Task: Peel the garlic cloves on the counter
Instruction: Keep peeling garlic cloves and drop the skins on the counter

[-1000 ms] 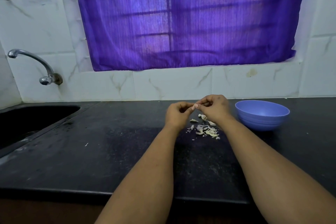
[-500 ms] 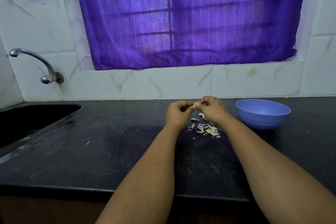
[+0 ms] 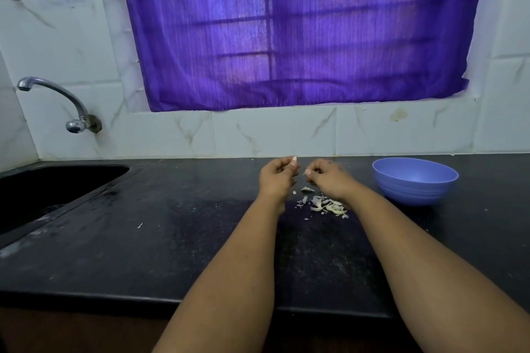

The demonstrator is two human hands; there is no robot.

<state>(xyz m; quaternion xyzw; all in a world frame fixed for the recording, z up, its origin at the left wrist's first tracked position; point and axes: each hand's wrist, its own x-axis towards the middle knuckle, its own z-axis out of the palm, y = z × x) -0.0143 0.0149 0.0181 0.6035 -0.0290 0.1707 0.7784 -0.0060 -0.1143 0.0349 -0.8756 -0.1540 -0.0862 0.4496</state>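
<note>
My left hand [image 3: 276, 178] is curled above the black counter [image 3: 172, 238] and pinches a small pale garlic clove [image 3: 294, 158] at its fingertips. A small gap separates it from my right hand [image 3: 327, 178], whose fingers are curled; whether they pinch a scrap of skin I cannot tell. Under and just in front of the right hand lies a small heap of pale garlic peels [image 3: 325, 205]. One single pale piece [image 3: 307, 189] lies between the hands on the counter.
A blue plastic bowl [image 3: 415, 180] stands right of my right hand. A dark sink [image 3: 51, 189] with a chrome tap [image 3: 57, 103] is at the left. A white tiled wall and purple curtain [image 3: 286, 28] close the back. A tiny peel scrap [image 3: 140, 225] lies mid-counter.
My hands, which met at the fingertips, have pulled apart sideways. The left keeps the clove; the right moved right.
</note>
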